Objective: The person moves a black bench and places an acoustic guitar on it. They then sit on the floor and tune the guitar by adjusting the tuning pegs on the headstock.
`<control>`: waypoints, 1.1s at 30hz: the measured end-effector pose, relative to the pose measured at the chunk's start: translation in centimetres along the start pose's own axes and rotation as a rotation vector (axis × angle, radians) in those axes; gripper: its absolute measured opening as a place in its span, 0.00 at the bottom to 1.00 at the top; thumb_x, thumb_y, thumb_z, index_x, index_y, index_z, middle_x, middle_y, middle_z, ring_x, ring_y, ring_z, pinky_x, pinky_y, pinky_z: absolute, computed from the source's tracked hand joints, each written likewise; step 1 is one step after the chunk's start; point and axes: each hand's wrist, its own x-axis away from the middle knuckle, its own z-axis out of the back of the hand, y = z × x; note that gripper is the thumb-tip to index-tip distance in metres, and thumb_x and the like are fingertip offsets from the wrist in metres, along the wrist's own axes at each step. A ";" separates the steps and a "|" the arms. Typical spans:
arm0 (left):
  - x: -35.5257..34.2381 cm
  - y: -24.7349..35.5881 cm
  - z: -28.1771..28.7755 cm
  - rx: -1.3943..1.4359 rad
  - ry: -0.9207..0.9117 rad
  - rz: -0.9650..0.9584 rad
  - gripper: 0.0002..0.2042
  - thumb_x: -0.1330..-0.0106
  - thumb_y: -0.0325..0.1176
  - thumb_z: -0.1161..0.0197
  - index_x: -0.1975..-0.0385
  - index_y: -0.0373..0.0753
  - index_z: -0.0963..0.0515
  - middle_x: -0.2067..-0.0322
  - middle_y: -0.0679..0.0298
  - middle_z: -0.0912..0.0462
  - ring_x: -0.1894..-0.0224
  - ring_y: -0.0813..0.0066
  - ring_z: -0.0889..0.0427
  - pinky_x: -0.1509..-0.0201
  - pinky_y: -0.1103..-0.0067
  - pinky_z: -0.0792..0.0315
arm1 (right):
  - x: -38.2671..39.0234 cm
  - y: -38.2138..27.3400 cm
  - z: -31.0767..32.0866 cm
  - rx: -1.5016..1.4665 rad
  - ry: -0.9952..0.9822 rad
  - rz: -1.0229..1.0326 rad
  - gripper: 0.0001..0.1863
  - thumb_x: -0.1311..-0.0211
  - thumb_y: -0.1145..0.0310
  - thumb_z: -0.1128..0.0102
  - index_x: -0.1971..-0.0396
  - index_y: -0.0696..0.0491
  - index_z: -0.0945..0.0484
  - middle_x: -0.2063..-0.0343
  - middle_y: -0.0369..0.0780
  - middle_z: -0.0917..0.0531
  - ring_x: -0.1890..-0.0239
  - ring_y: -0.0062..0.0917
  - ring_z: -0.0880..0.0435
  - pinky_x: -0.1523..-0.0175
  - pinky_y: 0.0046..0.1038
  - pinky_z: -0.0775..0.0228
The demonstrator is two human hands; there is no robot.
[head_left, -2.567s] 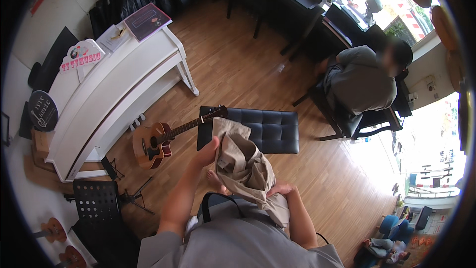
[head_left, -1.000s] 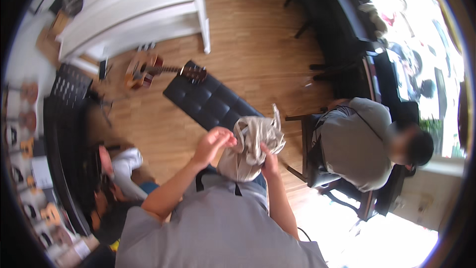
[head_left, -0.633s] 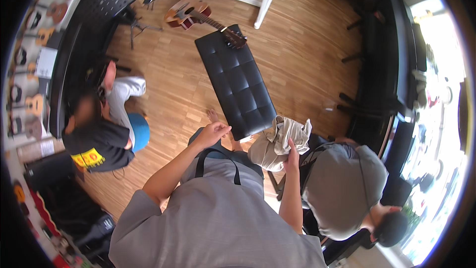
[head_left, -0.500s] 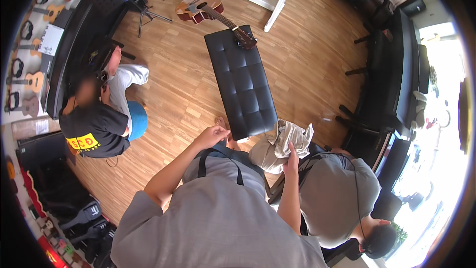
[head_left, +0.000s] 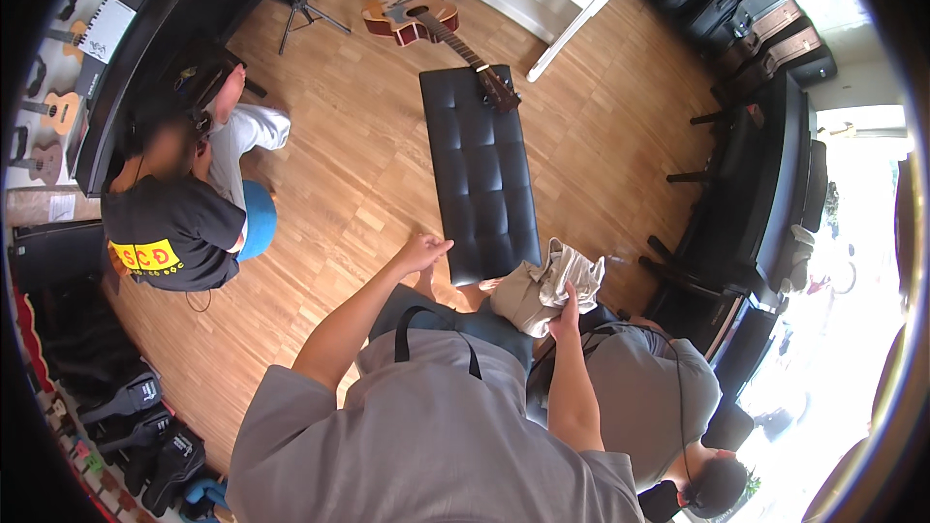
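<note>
One crumpled beige cloth bundle (head_left: 528,296) sits grasped in the right hand (head_left: 565,316), by the near right corner of the black, tufted, rectangular leather-look bench (head_left: 479,179) — bench's long axis running forward — left hand (head_left: 422,254) apart to the bundle's left, loosely curled, can't tell if closed.

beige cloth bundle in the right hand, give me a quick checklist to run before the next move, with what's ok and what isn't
1. Beige cloth bundle gripped by the right hand: ok.
2. Bundle folded flat: not ok, it is bunched.
3. Left hand free: cannot tell; fingers curled, no object visible.
4. Acoustic guitar off the black tufted bench: not ok, its headstock overlies the far end.
5. Bundle apart from the seated person in grey: cannot tell, they look close.
</note>
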 end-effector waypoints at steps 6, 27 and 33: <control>-6.8 7.4 -0.1 0.685 0.015 0.194 0.27 0.30 0.59 0.33 0.51 0.36 0.22 0.61 0.63 0.15 0.59 0.69 0.13 0.52 0.72 0.18 | -1.3 -0.7 -2.6 -0.030 -0.090 -0.084 0.30 0.33 0.55 0.31 0.35 0.50 0.26 0.41 0.40 0.17 0.41 0.36 0.17 0.31 0.45 0.29; -51.1 11.9 -5.9 1.209 0.243 0.072 0.24 0.28 0.41 0.30 0.41 0.34 0.29 0.42 0.55 0.23 0.39 0.56 0.20 0.34 0.67 0.21 | -9.5 7.2 3.9 -0.238 0.053 -0.144 0.29 0.29 0.47 0.40 0.37 0.50 0.24 0.43 0.37 0.17 0.39 0.33 0.21 0.30 0.42 0.33; -50.8 11.4 -5.0 1.191 0.242 0.022 0.18 0.25 0.34 0.34 0.42 0.34 0.28 0.44 0.56 0.20 0.40 0.55 0.18 0.36 0.67 0.18 | -15.0 5.0 1.8 -0.331 0.035 -0.042 0.39 0.37 0.44 0.33 0.30 0.46 0.30 0.35 0.37 0.23 0.33 0.36 0.26 0.26 0.45 0.39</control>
